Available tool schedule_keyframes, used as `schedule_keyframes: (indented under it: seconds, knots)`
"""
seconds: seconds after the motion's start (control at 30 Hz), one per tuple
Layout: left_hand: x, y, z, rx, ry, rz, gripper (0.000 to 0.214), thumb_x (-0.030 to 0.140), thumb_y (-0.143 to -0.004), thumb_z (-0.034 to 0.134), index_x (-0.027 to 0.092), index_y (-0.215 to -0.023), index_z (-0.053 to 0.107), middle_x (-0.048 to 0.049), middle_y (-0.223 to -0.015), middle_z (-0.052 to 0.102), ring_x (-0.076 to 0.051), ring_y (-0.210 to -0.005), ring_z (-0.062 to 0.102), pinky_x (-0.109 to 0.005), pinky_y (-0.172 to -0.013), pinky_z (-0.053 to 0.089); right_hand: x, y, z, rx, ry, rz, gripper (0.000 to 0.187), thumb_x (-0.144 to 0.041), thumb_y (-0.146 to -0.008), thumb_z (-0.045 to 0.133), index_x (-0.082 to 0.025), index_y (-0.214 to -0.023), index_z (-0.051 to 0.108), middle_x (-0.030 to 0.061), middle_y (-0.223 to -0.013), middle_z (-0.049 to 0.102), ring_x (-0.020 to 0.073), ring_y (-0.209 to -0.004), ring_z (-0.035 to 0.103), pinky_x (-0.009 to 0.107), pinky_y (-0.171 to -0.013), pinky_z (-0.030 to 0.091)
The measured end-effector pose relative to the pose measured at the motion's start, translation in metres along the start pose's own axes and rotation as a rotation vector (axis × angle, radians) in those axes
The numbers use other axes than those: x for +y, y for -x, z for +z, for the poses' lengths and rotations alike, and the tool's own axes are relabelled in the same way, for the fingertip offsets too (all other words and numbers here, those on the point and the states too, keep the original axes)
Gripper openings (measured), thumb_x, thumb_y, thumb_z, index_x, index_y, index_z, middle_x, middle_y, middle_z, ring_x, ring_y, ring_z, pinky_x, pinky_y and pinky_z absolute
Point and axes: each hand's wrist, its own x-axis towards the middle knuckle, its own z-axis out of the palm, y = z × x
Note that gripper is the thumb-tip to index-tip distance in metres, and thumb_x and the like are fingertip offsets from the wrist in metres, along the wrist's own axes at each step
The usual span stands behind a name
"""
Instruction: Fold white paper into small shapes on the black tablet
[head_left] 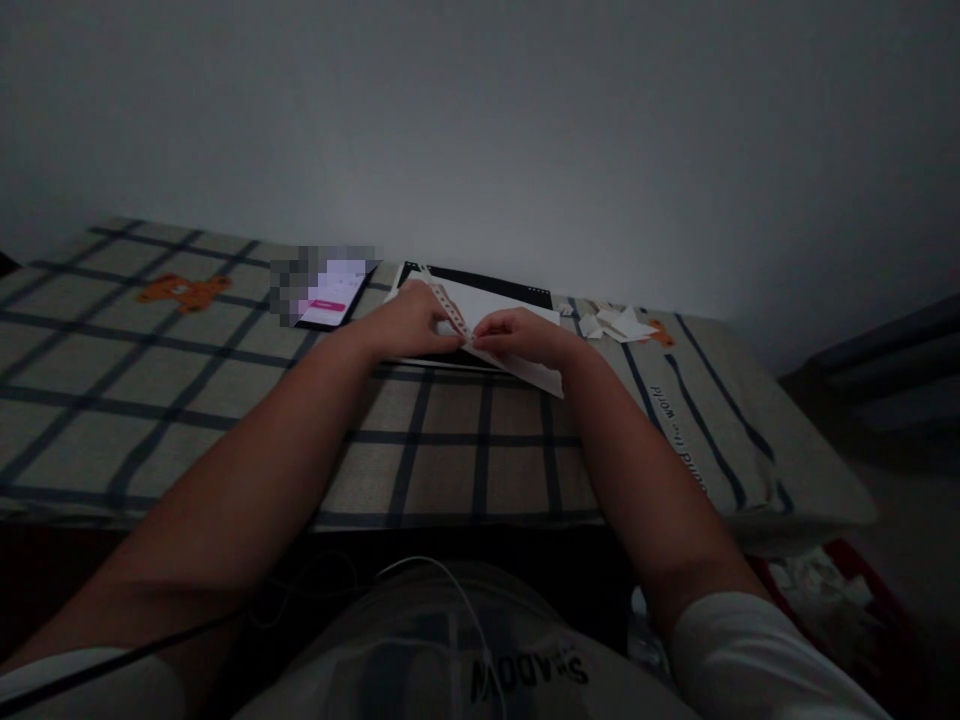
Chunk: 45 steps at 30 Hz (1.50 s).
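Note:
My left hand (pixel 411 322) is closed in a pinch at the edge of a white piece of paper (pixel 536 374). A narrow strip with a row of holes (pixel 448 304) runs up along that hand's fingers. My right hand (pixel 517 334) pinches the same paper just beside it, so the fingertips of both hands almost meet. The paper slants down to the right under my right hand. Beneath both hands lies a white sheet (pixel 484 305) on a black, flat item with small holes along its far edge (pixel 480 278).
A phone with a lit screen (pixel 337 285) lies left of the hands. Several torn paper scraps (pixel 619 323) are at the right. A checked cloth (pixel 450 480) covers the table, which stands against a grey wall (pixel 480 130). A red bin (pixel 862 590) holds crumpled scraps, lower right.

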Motion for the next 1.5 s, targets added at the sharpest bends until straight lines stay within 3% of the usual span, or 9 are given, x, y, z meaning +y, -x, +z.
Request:
schedule_keyframes:
  seconds: [0.3,0.6,0.87,1.03,1.33,1.5]
  knots:
    - [0.0003,-0.0006,0.0005,-0.007,0.031,-0.054,0.03,0.044,-0.084,0.065,0.018,-0.094,0.075,-0.0072,-0.092,0.069,-0.02,-0.087,0.061,-0.032,-0.082,0.046,0.0004,-0.0013,0.0016,0.022,-0.008,-0.018,0.024,-0.043,-0.084,0.069,-0.019,-0.089,0.073,0.0038,-0.087,0.07,0.0175,-0.08,0.058,0.031,-0.074,0.045]
    - [0.0,0.002,0.0029,0.013,0.076,-0.05,0.033,0.048,-0.086,0.065,0.018,-0.097,0.075,-0.0065,-0.096,0.067,-0.02,-0.092,0.061,-0.033,-0.089,0.046,0.0022,-0.0025,0.0018,0.031,-0.039,-0.021,0.023,-0.042,-0.084,0.071,-0.019,-0.088,0.071,0.004,-0.089,0.07,0.0173,-0.081,0.058,0.031,-0.074,0.045]
    - [-0.0003,0.002,0.0035,0.051,0.069,-0.024,0.032,0.044,-0.085,0.064,0.018,-0.098,0.076,-0.0062,-0.099,0.07,-0.02,-0.09,0.063,-0.032,-0.088,0.047,0.0015,-0.005,0.0034,0.013,-0.025,-0.086,0.027,-0.044,-0.083,0.067,-0.018,-0.086,0.069,0.002,-0.084,0.066,0.016,-0.076,0.055,0.03,-0.072,0.042]
    - [0.0034,0.0008,-0.0009,0.039,0.04,0.02,0.026,0.038,-0.085,0.062,0.02,-0.095,0.078,-0.0046,-0.096,0.073,-0.021,-0.092,0.065,-0.032,-0.09,0.046,-0.0007,-0.0005,-0.0001,0.037,-0.079,-0.032,0.022,-0.04,-0.082,0.067,-0.019,-0.089,0.07,0.0027,-0.086,0.068,0.0164,-0.078,0.056,0.03,-0.072,0.043]
    - [0.0071,0.0031,0.0011,0.021,0.037,-0.08,0.029,0.038,-0.085,0.064,0.017,-0.101,0.076,-0.007,-0.101,0.07,-0.021,-0.098,0.062,-0.035,-0.094,0.045,0.0038,-0.0016,0.0005,0.048,-0.041,-0.025,0.021,-0.039,-0.084,0.067,-0.019,-0.089,0.072,0.0029,-0.087,0.07,0.0165,-0.078,0.057,0.03,-0.073,0.044]
    - [0.0054,0.001,0.0008,0.018,0.012,-0.094,0.03,0.042,-0.084,0.064,0.018,-0.098,0.076,-0.0059,-0.094,0.068,-0.021,-0.093,0.061,-0.033,-0.088,0.047,0.002,-0.0017,0.0018,0.041,-0.024,-0.038,0.029,-0.048,-0.083,0.069,-0.019,-0.087,0.07,0.0037,-0.087,0.069,0.017,-0.08,0.057,0.031,-0.074,0.044]
